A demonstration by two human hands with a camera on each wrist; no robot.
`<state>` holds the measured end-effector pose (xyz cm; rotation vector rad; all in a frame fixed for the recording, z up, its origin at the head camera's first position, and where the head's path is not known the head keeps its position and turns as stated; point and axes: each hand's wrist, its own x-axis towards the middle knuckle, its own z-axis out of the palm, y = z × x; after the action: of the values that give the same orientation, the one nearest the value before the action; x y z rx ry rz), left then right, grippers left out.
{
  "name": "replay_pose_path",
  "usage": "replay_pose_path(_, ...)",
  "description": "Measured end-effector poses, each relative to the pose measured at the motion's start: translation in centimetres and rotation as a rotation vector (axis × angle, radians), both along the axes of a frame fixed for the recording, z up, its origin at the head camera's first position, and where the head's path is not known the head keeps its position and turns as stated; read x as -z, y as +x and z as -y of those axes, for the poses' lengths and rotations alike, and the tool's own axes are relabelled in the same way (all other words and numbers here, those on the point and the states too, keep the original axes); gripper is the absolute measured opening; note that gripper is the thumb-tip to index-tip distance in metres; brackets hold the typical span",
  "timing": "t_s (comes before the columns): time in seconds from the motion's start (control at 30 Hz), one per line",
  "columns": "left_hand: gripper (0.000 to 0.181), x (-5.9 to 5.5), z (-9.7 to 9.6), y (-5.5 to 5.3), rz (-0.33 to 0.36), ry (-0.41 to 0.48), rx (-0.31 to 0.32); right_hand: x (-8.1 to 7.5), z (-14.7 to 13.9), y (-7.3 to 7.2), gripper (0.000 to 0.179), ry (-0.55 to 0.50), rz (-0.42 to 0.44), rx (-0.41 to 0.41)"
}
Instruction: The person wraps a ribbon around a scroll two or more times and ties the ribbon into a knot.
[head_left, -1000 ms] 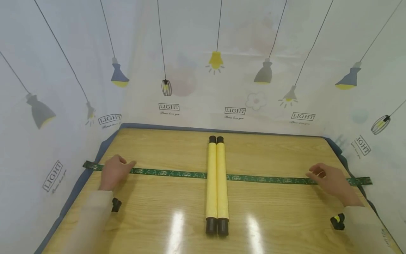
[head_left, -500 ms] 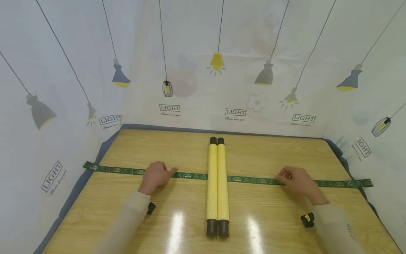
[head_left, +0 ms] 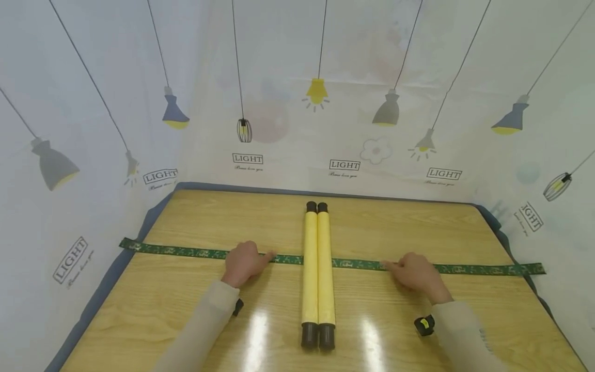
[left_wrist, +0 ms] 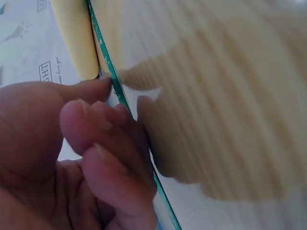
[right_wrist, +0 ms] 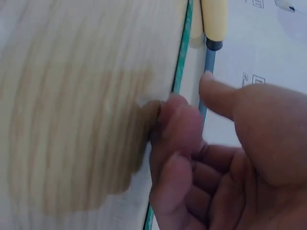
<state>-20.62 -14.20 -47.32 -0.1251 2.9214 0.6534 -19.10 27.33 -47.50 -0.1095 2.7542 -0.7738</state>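
Observation:
A long green patterned ribbon (head_left: 176, 251) lies flat across the table, passing beneath two yellow tubes (head_left: 310, 268) with dark end caps. These tubes lie side by side, lengthwise to the table. Just left of them, my left hand (head_left: 245, 263) is low over the ribbon; in the left wrist view its thumb tip meets the ribbon (left_wrist: 101, 40) and the other fingers are loosely bent near the tabletop. On the other side, my right hand (head_left: 413, 271) has its fingertips at the ribbon (right_wrist: 182, 57), the thumb held apart from the bent fingers.
A wood-grain table (head_left: 241, 217) has white printed sheeting (head_left: 288, 139) standing around its back and sides, with a blue edge (head_left: 223, 188) along the bottom. Both ribbon ends reach the table's side edges. Dark wrist cameras (head_left: 424, 325) hang below the sleeves.
Both hands have moved inward along the ribbon toward the tubes, the left one rightward and the right one leftward. The tubes and ribbon have stayed in place.

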Motion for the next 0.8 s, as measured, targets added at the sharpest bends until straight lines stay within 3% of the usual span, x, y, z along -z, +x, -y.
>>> replay_pose_path(0.1, 0.064, 0.0, -0.1, -0.1, 0.012, -0.023, 0.001, 0.1, 0.7, 0.1, 0.07, 0.029, 0.012, 0.048)
replay_pose_path(0.23, 0.061, 0.1, -0.4, -0.3, 0.034, -0.005, 0.003, 0.1, 1.3, -0.2, 0.063, 0.071, 0.027, 0.109)
replay_pose_path(0.47, 0.061, 0.3, -0.6, -0.6, 0.013, 0.058, -0.031, 0.1, 1.9, -1.0, 0.048, -0.025, 0.054, 0.134)
replay_pose_path(0.67, 0.056, 0.9, -0.6, -0.8, -0.049, 0.203, -0.026, 0.6, 1.8, -1.0, 0.039, -0.13, 0.022, 0.223)
replay_pose_path(0.8, 0.032, 0.6, -0.8, -1.0, -0.123, 0.364, -0.041, 0.7, 2.0, -0.9, 0.034, -0.154, -0.101, 0.252)
